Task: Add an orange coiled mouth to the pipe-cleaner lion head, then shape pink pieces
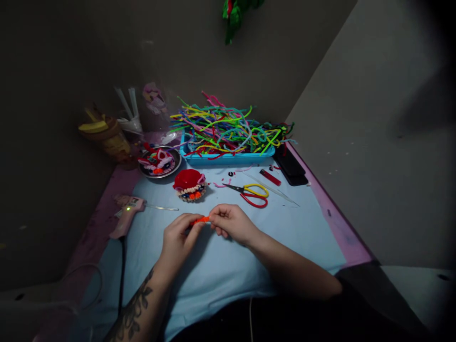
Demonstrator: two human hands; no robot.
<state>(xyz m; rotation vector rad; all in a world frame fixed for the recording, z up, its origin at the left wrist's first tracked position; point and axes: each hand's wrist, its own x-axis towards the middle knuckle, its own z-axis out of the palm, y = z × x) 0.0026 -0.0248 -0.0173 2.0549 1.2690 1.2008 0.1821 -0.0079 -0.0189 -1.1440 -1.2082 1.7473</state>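
Note:
Between my two hands runs a short orange pipe cleaner (203, 220), held just above the blue cloth. My left hand (179, 235) pinches its left end, with thumb and fingers closed. The right end is pinched by my right hand (230, 222), its other fingers curled under. Just beyond my hands sits a round red pipe-cleaner figure (190, 183) with pink ears, a cream fringe and orange and blue parts. Scissors (249, 194) with one yellow and one red handle lie open to the right of it.
A blue tray (228, 160) heaped with coloured pipe cleaners stands at the back. Left are a pink glue gun (127, 211) with a lit green light and a metal bowl (175, 170) holding another figure. A red lighter (270, 177) and black phone (290, 166) lie right.

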